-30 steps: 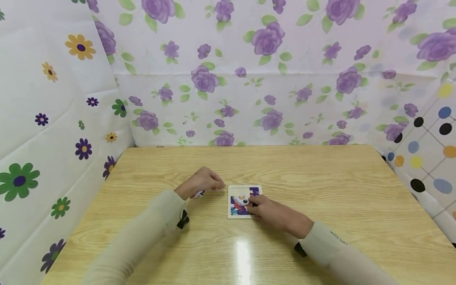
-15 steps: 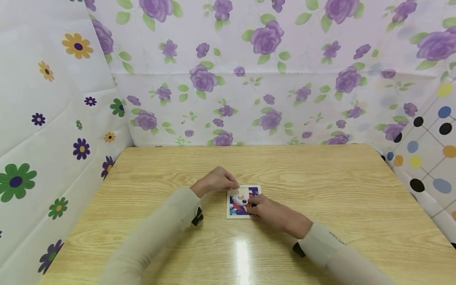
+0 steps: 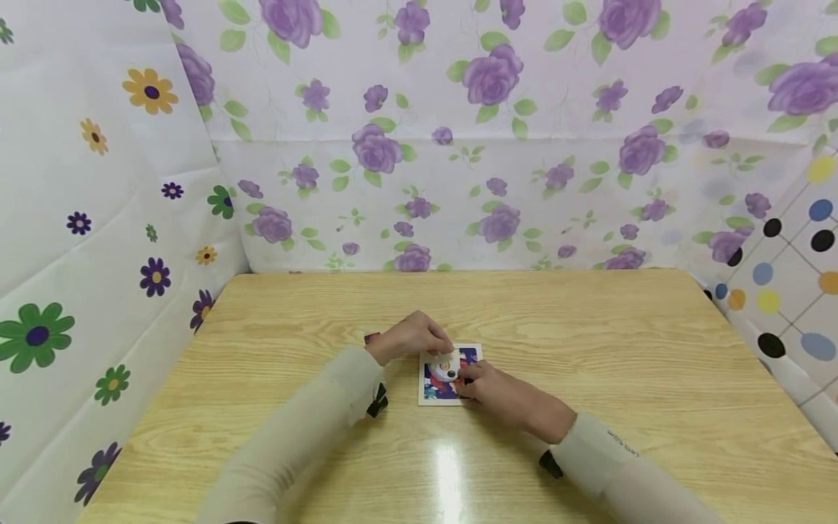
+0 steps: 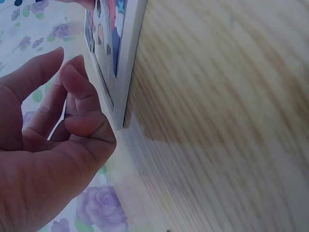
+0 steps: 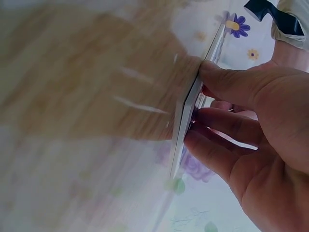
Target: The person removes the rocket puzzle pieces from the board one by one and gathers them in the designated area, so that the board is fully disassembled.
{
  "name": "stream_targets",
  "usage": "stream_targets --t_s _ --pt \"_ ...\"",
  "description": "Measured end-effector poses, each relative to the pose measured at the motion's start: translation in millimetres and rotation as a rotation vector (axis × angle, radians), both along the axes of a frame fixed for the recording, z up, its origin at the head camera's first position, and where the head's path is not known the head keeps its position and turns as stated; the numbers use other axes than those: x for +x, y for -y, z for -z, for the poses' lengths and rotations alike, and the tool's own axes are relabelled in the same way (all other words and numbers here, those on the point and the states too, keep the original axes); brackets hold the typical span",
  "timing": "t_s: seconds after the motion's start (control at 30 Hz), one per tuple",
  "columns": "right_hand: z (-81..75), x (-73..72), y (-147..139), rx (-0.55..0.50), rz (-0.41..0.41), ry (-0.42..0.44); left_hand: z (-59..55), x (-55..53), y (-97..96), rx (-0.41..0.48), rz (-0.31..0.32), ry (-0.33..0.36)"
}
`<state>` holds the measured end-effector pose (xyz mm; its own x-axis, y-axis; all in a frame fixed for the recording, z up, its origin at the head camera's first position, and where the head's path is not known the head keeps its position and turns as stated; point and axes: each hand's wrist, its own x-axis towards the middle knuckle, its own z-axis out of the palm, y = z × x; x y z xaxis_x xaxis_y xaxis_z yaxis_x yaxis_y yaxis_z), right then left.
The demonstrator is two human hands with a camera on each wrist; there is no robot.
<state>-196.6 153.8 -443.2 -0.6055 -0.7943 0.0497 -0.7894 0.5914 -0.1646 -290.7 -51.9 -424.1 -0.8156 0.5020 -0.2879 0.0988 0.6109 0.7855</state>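
Framed puzzle point(image 3: 441, 386) is laid flat near the surface's point(image 3: 589, 327) centre. At its ten o'clock, a small colourful piece point(image 3: 372, 338) is partly covered by the left wrist. The left hand point(image 3: 416, 335), a second ago held off at ten, is now brought over the puzzle's eleven-o'clock edge; its fingers are bent, and whether anything is pinched cannot be told. By judgement, attention is thereby shifted to that corner. The right hand point(image 3: 503, 393) is kept at four, its grip spread, fingertips rested on the puzzle, apparently for steadying.
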Motion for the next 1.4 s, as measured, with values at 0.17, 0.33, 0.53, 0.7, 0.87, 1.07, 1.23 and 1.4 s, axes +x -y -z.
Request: stream_targets --t_s 0.17,0.33,0.53,0.7,0.87,1.07,1.23,1.4 --pt "1.1 -0.9 0 0.004 0.0 -0.002 2.1 0.1 -3.8 0.005 0.01 -0.019" --pt "3.1 -0.9 0 0.002 -0.006 -0.011 6.0 -0.2 -7.5 -0.005 0.009 -0.042" --pt "4.7 0.2 0 -0.007 -0.004 -0.016 9.3 0.6 -10.2 -0.005 -0.02 -0.02" --pt "3.8 0.6 -1 0.0 0.001 -0.011 8.4 0.8 -11.0 0.008 -0.051 0.004" --pt "2.2 1.0 -1 0.021 0.003 -0.008 6.5 0.9 -13.2 0.011 -0.086 0.02" --pt "3.7 1.3 -1 0.015 -0.012 -0.021 8.3 1.8 -15.0 0.046 -0.126 0.051" --pt "2.7 1.2 -2 0.008 -0.019 -0.025 8.4 2.1 -15.9 0.08 -0.148 0.075" --pt "0.9 1.7 -1 0.025 0.001 0.0 8.4 2.0 -17.4 0.081 -0.162 0.08"
